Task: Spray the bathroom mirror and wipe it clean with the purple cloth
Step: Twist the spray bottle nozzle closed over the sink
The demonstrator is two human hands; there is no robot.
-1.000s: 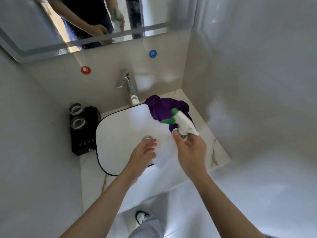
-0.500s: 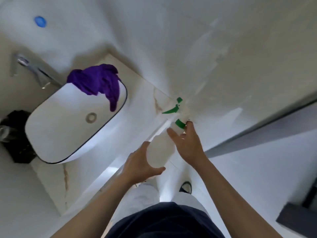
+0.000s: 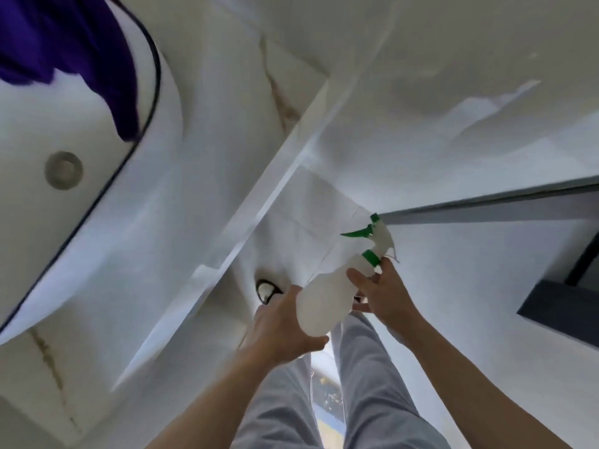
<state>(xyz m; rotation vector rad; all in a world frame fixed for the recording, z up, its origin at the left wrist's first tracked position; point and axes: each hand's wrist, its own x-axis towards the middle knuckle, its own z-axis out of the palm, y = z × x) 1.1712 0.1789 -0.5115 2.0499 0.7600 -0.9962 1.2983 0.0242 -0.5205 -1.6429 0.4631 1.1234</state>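
2 hands on the spray bottle point(image 3: 327, 296) from my feed, held low at 5 o'clock of frame, over the person's grey trouser legs point(image 3: 366, 384). Left hand point(image 3: 278, 332) cups the bottle's base, thumb & fingers curled round it, so that grip is grasping the bottle. Right hand point(image 3: 385, 293) sits at the neck just under the green collar; fingers wrap the upper body, grip also grasping the bottle. Bottle tilted, green trigger and nozzle pointing to 1 o'clock, twd the white wall and a dark door frame point(image 3: 486, 205).

Purple cloth point(image 3: 74, 47) is at 10 o'clock, draped over the rim of the white basin point(image 3: 97, 131), part hanging inside; well apart from both hands. Basin drain point(image 3: 63, 170) at 9 o'clock, below the cloth. Basin stands on the marble desk point(image 3: 227, 108), whose front edge runs diagonally thru frame centre. Mirror not in my view. Pic is motion-blurred, esp. at the cloth.
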